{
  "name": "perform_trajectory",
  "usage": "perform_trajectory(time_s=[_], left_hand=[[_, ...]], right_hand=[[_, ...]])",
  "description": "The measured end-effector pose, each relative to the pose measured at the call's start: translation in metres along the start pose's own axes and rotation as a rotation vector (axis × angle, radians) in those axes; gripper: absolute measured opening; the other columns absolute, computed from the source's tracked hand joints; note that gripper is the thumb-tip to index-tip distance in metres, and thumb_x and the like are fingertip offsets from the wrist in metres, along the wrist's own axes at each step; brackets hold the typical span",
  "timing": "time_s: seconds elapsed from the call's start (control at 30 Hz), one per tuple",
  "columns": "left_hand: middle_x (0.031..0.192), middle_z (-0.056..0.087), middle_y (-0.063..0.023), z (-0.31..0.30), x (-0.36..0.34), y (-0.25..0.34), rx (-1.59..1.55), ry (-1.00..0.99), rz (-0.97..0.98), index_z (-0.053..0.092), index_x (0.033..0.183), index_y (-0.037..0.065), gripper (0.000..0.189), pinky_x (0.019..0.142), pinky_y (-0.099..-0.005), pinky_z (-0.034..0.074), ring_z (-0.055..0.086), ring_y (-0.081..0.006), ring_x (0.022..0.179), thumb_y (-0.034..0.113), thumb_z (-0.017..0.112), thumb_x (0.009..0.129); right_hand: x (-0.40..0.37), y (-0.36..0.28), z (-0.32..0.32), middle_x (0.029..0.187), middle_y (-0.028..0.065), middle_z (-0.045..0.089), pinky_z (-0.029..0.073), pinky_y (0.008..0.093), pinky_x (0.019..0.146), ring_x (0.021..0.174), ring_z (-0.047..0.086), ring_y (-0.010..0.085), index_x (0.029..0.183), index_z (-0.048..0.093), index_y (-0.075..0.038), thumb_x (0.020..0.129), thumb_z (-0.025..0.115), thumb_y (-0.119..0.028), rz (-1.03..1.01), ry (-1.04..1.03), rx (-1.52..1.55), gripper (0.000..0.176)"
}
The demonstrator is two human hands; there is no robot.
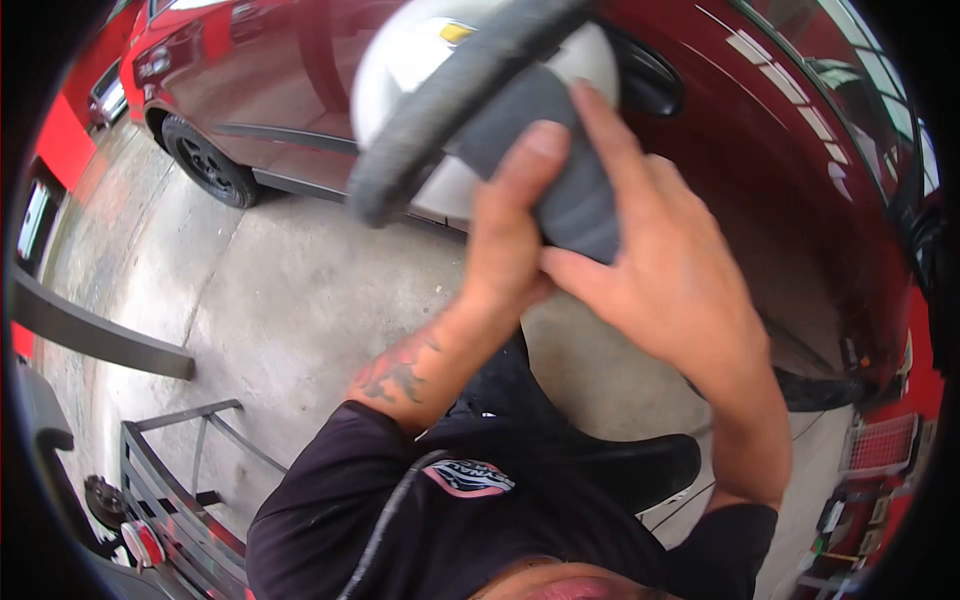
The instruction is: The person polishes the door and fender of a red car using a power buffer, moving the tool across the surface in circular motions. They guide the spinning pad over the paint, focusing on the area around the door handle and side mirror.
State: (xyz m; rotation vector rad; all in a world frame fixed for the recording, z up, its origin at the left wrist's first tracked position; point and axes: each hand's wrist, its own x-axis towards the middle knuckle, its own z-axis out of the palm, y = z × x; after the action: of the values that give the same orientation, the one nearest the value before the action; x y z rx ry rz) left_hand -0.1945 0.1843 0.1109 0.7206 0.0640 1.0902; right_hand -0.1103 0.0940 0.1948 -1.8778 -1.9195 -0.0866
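Note:
Close in front of me is a dark grey padded piece (585, 205), joined to a thick dark grey curved bar (430, 115). My left hand (510, 215) is closed on the padded piece, thumb on its face. From the right, my right hand (670, 250) grips the same piece, its index finger along the upper edge and its thumb at the lower end. Behind the bar shows a rounded white object (400, 60) with a small yellow mark; what it is I cannot make out. The bar and the hands are slightly blurred.
A dark red car (270, 80) stands beyond the hands, its black wheel (208, 160) at the left. A metal rack (180, 500) is at the lower left, below a grey beam (100, 335). A wire basket (880, 445) and shelved items are at the right.

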Motion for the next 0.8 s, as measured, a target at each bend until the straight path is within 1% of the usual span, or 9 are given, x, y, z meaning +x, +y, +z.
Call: perform_trajectory(time_s=[0.03, 0.1, 0.13, 0.17, 0.23, 0.4, 0.5, 0.67, 0.8], left_hand=[[0.118, 0.066, -0.0158, 0.01, -0.001, -0.004, -0.046, -0.045, -0.013, 0.047, 0.142, 0.006, 0.068, 0.091, -0.0408, 0.057, 0.069, -0.0281, 0.103, 0.051, 0.061, 0.092], [0.107, 0.064, -0.0065, 0.037, -0.006, -0.003, -0.317, -0.052, -0.006, 0.057, 0.123, 0.002, 0.038, 0.079, -0.0318, 0.056, 0.065, -0.0158, 0.092, 0.024, 0.067, 0.094], [0.11, 0.062, -0.0052, 0.042, -0.005, -0.005, -0.381, -0.046, -0.011, 0.055, 0.126, 0.003, 0.039, 0.082, -0.031, 0.055, 0.063, -0.0144, 0.097, 0.02, 0.068, 0.094], [0.112, 0.06, -0.0044, 0.042, -0.004, -0.007, -0.397, -0.097, -0.035, 0.054, 0.126, 0.004, 0.041, 0.083, -0.0309, 0.055, 0.062, -0.0132, 0.1, 0.022, 0.07, 0.093], [0.111, 0.061, -0.0044, 0.041, -0.001, -0.004, -0.385, -0.112, -0.029, 0.055, 0.124, 0.004, 0.039, 0.083, -0.0314, 0.055, 0.062, -0.0131, 0.098, 0.023, 0.071, 0.094], [0.106, 0.064, -0.005, 0.029, 0.011, 0.01, -0.324, -0.033, 0.032, 0.058, 0.121, 0.003, 0.036, 0.081, -0.0326, 0.057, 0.066, -0.0147, 0.094, 0.023, 0.071, 0.094], [0.106, 0.065, -0.0063, 0.022, 0.018, 0.021, -0.269, 0.019, 0.079, 0.058, 0.12, 0.002, 0.036, 0.081, -0.0334, 0.058, 0.067, -0.016, 0.093, 0.025, 0.071, 0.095], [0.105, 0.064, -0.0075, 0.011, 0.028, 0.03, -0.171, 0.034, 0.127, 0.057, 0.12, 0.003, 0.04, 0.08, -0.0344, 0.058, 0.067, -0.0175, 0.091, 0.029, 0.072, 0.093], [0.106, 0.064, -0.0093, 0.008, 0.025, 0.037, -0.094, 0.069, 0.115, 0.057, 0.122, 0.003, 0.045, 0.076, -0.0362, 0.059, 0.068, -0.0196, 0.09, 0.033, 0.072, 0.093]], right_hand=[[-0.003, -0.005, -0.014, 0.11, 0.0253, 0.064, 0.052, 0.0473, 0.086, 0.097, 0.065, 0.045, 0.158, 0.031, -0.019, 0.068, 0.082, -0.014, 0.035, -0.025, -0.026, 0.103], [-0.01, -0.015, -0.039, 0.116, 0.0259, 0.065, 0.052, 0.0455, 0.089, 0.103, 0.065, 0.0446, 0.157, 0.033, -0.017, 0.068, 0.081, -0.013, 0.098, -0.06, -0.064, 0.101], [-0.009, -0.014, -0.042, 0.118, 0.0261, 0.065, 0.052, 0.0447, 0.09, 0.105, 0.065, 0.0444, 0.157, 0.033, -0.016, 0.068, 0.081, -0.013, 0.103, -0.066, -0.057, 0.101], [-0.008, -0.014, -0.045, 0.119, 0.0264, 0.065, 0.051, 0.044, 0.092, 0.107, 0.065, 0.0442, 0.157, 0.033, -0.015, 0.068, 0.081, -0.013, 0.108, -0.072, -0.05, 0.101], [-0.002, -0.011, -0.047, 0.121, 0.0264, 0.065, 0.051, 0.043, 0.093, 0.11, 0.065, 0.0438, 0.157, 0.033, -0.013, 0.068, 0.08, -0.012, 0.075, -0.086, -0.017, 0.1], [0.023, -0.007, -0.038, 0.124, 0.0267, 0.064, 0.05, 0.0424, 0.095, 0.113, 0.065, 0.0439, 0.157, 0.032, -0.01, 0.069, 0.078, -0.013, 0.015, -0.131, -0.001, 0.099], [0.037, -0.004, -0.028, 0.121, 0.0271, 0.065, 0.05, 0.0425, 0.094, 0.11, 0.066, 0.044, 0.156, 0.032, -0.01, 0.071, 0.078, -0.017, -0.024, -0.115, 0.027, 0.097], [0.052, -0.005, -0.021, 0.112, 0.0279, 0.067, 0.052, 0.0429, 0.09, 0.103, 0.068, 0.0434, 0.155, 0.034, -0.012, 0.072, 0.078, -0.019, -0.008, -0.15, 0.065, 0.094], [0.056, -0.004, -0.014, 0.109, 0.0282, 0.068, 0.052, 0.0425, 0.089, 0.1, 0.069, 0.0427, 0.155, 0.034, -0.012, 0.072, 0.078, -0.019, -0.041, -0.13, 0.073, 0.094]])
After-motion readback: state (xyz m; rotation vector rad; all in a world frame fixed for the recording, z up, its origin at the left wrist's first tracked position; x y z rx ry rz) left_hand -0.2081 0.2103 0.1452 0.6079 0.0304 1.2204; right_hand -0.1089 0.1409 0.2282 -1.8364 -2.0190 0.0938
